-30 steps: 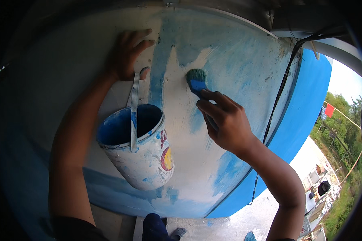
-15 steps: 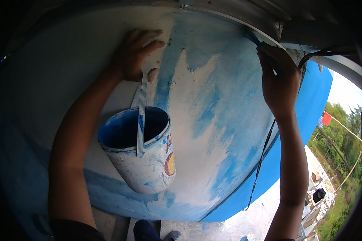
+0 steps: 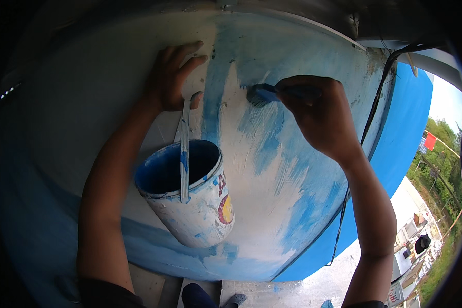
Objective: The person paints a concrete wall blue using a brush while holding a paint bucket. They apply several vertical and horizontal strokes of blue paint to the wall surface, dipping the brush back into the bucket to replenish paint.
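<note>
A paintbrush is gripped in my right hand, its blue-wetted bristles pressed to a pale patch of the wall. My left hand rests on the wall at upper left with its fingers spread. From the base of its thumb hangs a white paint bucket by its flat strap handle. Blue paint coats the bucket's inside and smears its rim; its bottom is hidden in shadow. Streaky blue strokes cover parts of the wall, with whitish areas between them.
Dark cables run down the wall's right side beside a bright blue panel. A metal overhang spans the top. My feet stand on a ledge below. Far right lie piled objects, greenery and a red cloth.
My right hand has brought the brush from the upper right edge down and left onto the pale patch. The left hand still holds the bucket; the view has shifted slightly.
</note>
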